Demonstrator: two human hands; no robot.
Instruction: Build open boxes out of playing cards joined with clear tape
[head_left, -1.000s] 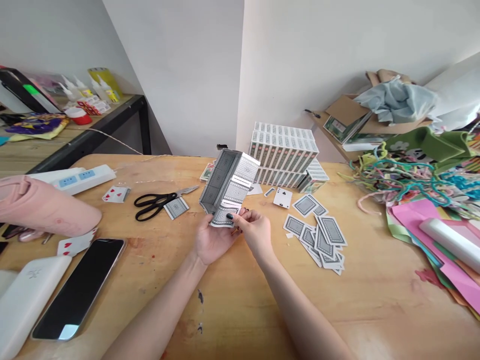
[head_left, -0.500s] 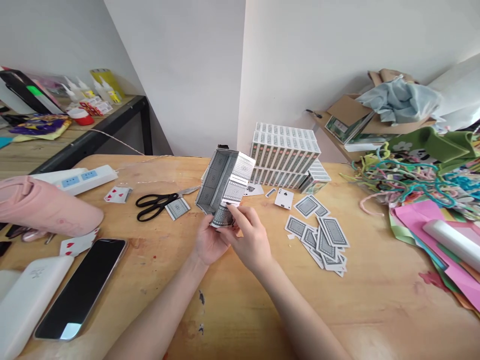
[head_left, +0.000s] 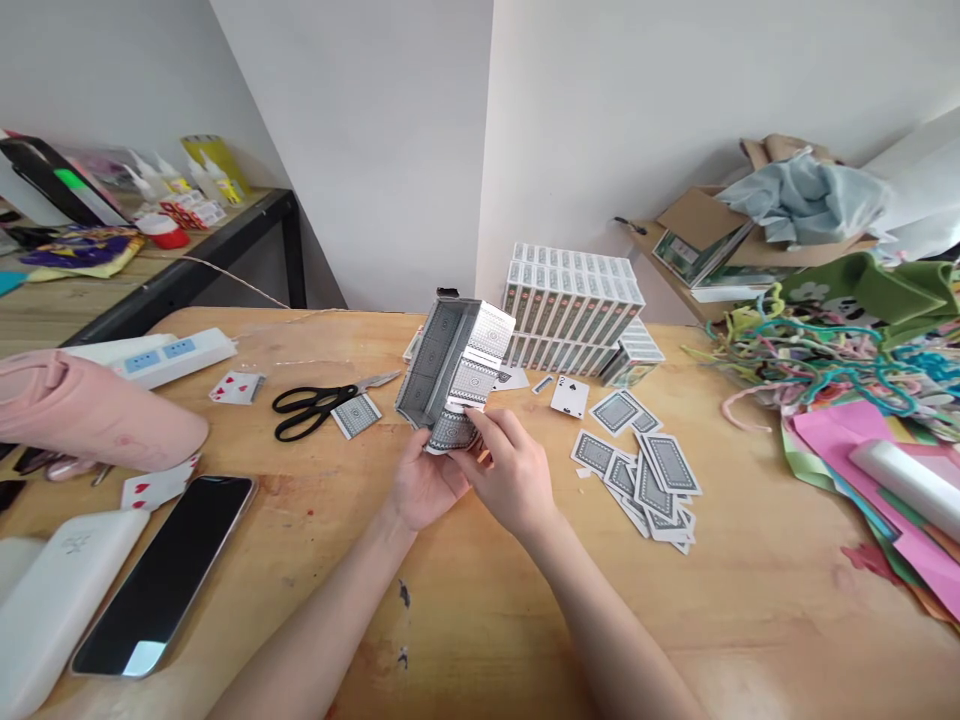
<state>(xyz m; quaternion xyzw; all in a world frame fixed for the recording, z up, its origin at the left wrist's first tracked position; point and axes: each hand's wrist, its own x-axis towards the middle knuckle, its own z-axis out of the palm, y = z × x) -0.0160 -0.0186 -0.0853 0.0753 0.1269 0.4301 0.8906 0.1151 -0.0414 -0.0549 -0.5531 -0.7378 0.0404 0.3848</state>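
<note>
A hollow box built from patterned playing cards (head_left: 442,362) is held tilted above the middle of the table. My left hand (head_left: 427,485) grips its lower end from beneath, with the thumb at the near corner. My right hand (head_left: 514,465) pinches the lower right side of the box, fingertips on the card surface there. Left of the box lie black-handled scissors (head_left: 311,408), touching a face-down card (head_left: 355,415). To the right are a two of spades (head_left: 570,397) and a loose spread of face-down cards (head_left: 652,485).
Stacked card packs (head_left: 574,305) stand behind the box. On the left are a phone (head_left: 165,575), a pink roll (head_left: 97,410) and a power strip (head_left: 176,355). Pipe cleaners (head_left: 832,350) and coloured paper (head_left: 870,470) cover the right side.
My right hand has shifted slightly right along the lower side of the box. The box has moved a touch to the right, with my left hand keeping its grip.
</note>
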